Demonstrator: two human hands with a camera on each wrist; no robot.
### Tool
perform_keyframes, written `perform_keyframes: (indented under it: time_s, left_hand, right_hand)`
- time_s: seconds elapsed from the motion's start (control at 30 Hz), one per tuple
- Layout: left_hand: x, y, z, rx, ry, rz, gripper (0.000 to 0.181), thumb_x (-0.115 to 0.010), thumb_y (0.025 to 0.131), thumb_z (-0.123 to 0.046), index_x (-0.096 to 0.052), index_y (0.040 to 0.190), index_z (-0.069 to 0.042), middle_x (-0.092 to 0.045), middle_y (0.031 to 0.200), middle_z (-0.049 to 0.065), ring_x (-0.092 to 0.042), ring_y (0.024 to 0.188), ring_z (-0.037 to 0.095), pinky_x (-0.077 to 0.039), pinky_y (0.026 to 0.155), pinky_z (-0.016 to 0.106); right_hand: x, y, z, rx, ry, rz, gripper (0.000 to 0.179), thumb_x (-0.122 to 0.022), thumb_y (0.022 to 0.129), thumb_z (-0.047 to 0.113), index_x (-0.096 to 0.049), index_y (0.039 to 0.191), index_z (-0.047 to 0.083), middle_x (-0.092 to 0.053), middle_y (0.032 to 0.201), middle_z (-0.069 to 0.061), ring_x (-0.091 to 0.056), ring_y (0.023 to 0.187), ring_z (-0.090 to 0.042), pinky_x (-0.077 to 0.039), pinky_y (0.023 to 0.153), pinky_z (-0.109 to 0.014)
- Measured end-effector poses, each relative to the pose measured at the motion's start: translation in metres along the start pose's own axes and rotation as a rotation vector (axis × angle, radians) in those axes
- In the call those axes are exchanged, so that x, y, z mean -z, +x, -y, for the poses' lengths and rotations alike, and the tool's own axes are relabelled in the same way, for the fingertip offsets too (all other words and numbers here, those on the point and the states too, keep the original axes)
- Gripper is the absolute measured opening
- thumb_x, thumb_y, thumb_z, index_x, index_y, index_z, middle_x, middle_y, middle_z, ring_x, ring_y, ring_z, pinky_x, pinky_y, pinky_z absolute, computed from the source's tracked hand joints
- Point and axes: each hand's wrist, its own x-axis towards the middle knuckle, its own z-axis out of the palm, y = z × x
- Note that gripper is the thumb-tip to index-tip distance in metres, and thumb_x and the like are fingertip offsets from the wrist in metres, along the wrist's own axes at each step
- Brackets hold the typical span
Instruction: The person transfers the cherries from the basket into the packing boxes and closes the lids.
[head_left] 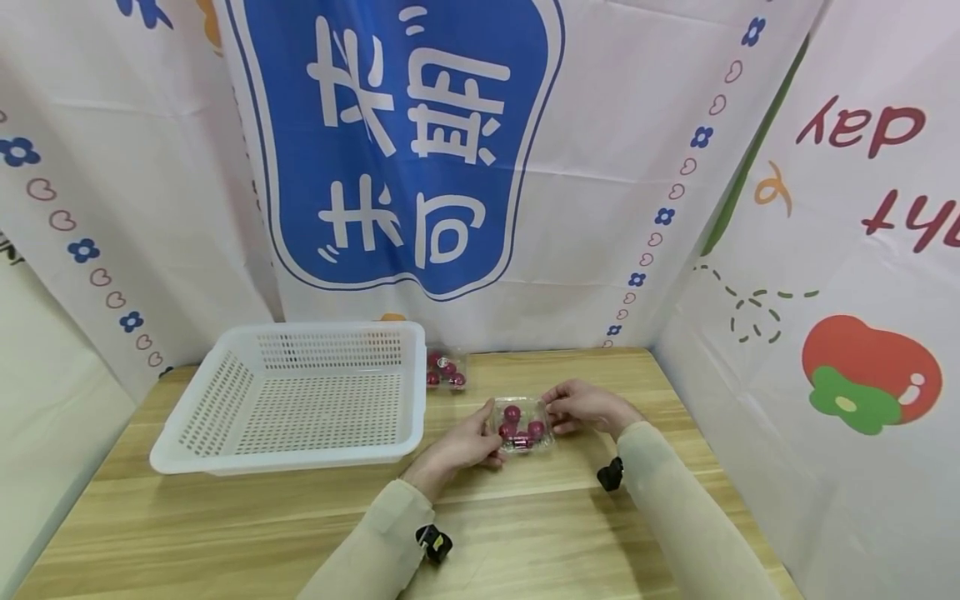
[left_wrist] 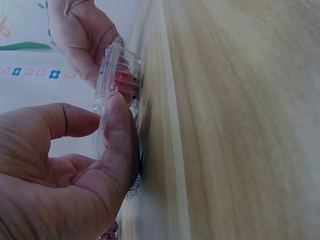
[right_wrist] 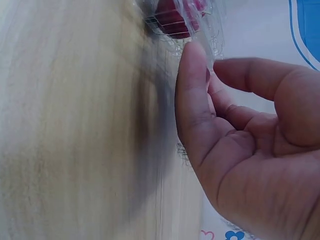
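A clear plastic clamshell box [head_left: 542, 427] holds several dark-red round fruits [head_left: 512, 414] and sits low over the table. My left hand [head_left: 465, 443] pinches its left edge, thumb on the rim and fingers along the outer side. On the opposite edge, my right hand [head_left: 588, 406] pinches the rim between thumb and fingers. In the left wrist view the box's lid [left_wrist: 102, 100] looks closed, and the far hand shows behind it. Its corner [right_wrist: 210, 45] lies between thumb and fingertip in the right wrist view.
A large white perforated basket [head_left: 408, 433] stands on the left of the wooden table [head_left: 517, 525]. Behind its right rim is a second clear box of dark-red fruit [head_left: 447, 369]. Printed white curtains [head_left: 585, 250] hang along the back and sides.
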Motion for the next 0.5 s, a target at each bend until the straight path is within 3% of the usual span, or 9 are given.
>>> perform_keyframes:
  time_s: [0.37,0.5]
  left_hand:
    - [0.0047,-0.0006,0.0015,-0.001,-0.081,0.049,0.094,-0.059,0.111,0.010,-0.006,0.187,-0.003,-0.059,0.105,0.009,-0.071,0.086,0.016,-0.074,0.090,0.032]
    - [0.0053,-0.0013,0.0018,-0.003,-0.075,0.034,0.090,-0.057,0.113,0.008,-0.007,0.187,-0.002,-0.063,0.107,0.014,-0.072,0.088,0.017,-0.074,0.091,0.033]
  right_hand:
    - [0.0012,0.0035,-0.0056,-0.006,0.093,0.027,0.027,-0.057,0.119,-0.001,-0.061,0.143,-0.011,-0.071,0.111,-0.009,-0.071,0.092,-0.015,-0.069,0.083,-0.023]
    - [-0.0026,0.0017,-0.0052,0.009,0.080,-0.012,0.029,-0.058,0.120,0.001,-0.061,0.146,-0.012,-0.070,0.110,-0.008,-0.070,0.095,-0.015,-0.070,0.086,-0.024]
